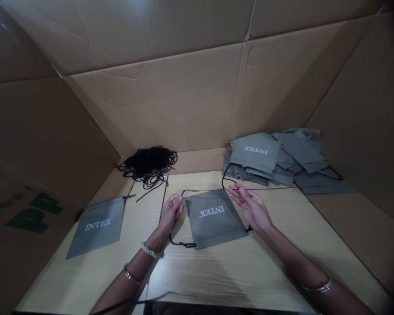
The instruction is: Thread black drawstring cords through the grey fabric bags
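Observation:
A grey drawstring bag (210,223) with upside-down white INTEX lettering lies on the table between my hands. Black cord runs through its lower hem and loops out at the left. My left hand (173,212) is closed beside the bag's upper left corner, pinching the black cord (183,192) close to a thin red piece (192,190). In line with that red piece, a thin dark rod or wire (276,188) extends to the right past the bag's top edge. My right hand (249,205) pinches this rod between thumb and fingers, near the upper right corner.
Behind on the left sits a tangled heap of black cords (151,162). A pile of grey INTEX bags (276,155) rests at the back right. Another corded bag (98,225) lies at the left. Cardboard walls (170,105) enclose the pale wooden table (216,275).

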Demonstrator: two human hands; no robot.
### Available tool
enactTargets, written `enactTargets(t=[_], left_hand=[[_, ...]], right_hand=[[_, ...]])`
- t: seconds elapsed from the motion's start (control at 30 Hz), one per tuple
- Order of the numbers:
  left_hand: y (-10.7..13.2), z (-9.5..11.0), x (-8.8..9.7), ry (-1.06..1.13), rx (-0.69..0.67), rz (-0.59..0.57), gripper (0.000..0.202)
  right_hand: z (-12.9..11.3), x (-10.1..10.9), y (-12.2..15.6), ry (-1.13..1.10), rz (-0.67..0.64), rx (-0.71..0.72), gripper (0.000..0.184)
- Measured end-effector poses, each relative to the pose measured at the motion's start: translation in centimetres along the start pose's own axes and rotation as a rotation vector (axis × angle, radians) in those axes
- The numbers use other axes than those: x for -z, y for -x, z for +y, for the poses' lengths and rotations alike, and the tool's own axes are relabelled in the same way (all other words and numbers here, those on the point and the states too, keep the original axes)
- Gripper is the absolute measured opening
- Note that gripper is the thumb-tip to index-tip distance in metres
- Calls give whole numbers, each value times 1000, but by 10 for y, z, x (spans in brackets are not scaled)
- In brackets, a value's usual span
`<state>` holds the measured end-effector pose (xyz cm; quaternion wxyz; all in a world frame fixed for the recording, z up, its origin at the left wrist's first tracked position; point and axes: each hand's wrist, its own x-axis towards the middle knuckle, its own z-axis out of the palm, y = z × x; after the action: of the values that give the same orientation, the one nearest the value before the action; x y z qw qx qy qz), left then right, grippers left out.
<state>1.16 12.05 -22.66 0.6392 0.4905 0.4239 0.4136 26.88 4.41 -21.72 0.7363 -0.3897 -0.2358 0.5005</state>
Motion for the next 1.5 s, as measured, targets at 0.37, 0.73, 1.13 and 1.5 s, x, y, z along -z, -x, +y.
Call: enactTargets(t=[0.37,0.73,1.13,1.5], left_hand=[[-1,-6,2,-31,-43,19,31],[1,-7,1,-89,-47,22,32],[3,3,-3,50,4,-22,33],[0,15,2,541,211,34,15]], right_hand=[[3,3,-1,-2,49,-29,31],[2,2,-1,11,112,-8,31],[-5,-13,17,130,-9,90,29],[-26,-26,55,682,-621,262,22]])
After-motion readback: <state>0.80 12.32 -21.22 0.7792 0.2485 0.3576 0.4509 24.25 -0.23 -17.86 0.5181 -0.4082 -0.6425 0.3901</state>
